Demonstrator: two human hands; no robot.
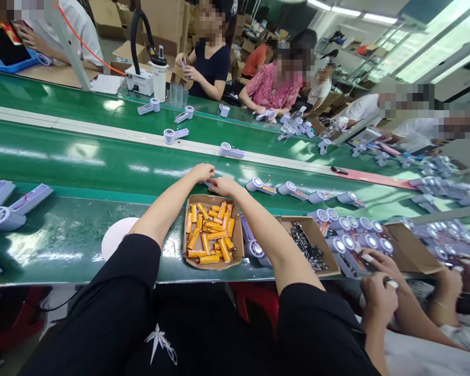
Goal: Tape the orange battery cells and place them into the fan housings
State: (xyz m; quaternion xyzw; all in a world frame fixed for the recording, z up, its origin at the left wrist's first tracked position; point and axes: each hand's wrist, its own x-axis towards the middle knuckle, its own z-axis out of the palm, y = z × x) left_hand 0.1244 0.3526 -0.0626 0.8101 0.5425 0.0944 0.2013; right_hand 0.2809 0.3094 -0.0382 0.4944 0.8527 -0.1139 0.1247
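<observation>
Both arms stretch out over the near edge of the green conveyor belt. My left hand [203, 172] is closed with fingertips pinched together, and what lies in them is too small to make out. Close beside it, my right hand [224, 186] grips a light-purple plastic housing [208, 183], mostly hidden by the fingers. Just below my hands is a cardboard box [239, 245] of orange wrapped battery cells [213, 227]. Under my right forearm, another light-purple housing [254, 247] with a round head lies partly covered.
A second box [331, 256] holds small dark metal parts [307, 245]. Housings [285, 188] line the belt to the right; more [8, 216] lie left, near a white disc [118, 237]. A co-worker's hands [379, 297] work at right. People sit across the belt [113, 133].
</observation>
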